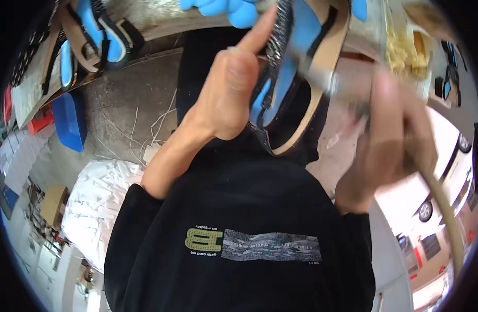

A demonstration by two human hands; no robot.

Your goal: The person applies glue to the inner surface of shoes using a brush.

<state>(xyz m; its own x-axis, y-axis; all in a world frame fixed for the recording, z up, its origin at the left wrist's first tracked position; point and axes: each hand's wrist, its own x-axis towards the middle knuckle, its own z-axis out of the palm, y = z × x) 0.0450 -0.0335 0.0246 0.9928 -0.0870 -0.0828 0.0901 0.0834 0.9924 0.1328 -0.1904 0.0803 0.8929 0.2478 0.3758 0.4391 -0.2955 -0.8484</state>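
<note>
My left hand (226, 96) is closed on the near side of a sandal (279, 49), one finger stretched up along its black glittery strap. Inside the sandal shows a blue shoe last (305, 23), and a tan band (322, 99) loops round on the right. Smeared by motion, my right hand (392, 125) is wrapped round a hand tool (330, 80) with a pale metallic front part. Its tip reaches toward the sandal's inner side. A beige hose (442, 203) runs down from behind this hand. The tool's exact kind is too blurred to name.
More sandals on blue lasts (88, 36) lie at the upper left, and others (449, 78) at the right. Light-blue rounded pieces (223, 8) sit on the bench top. A blue bin (69, 122) and a white sack (101, 203) stand left; yellowish crumpled material (405, 52) lies upper right.
</note>
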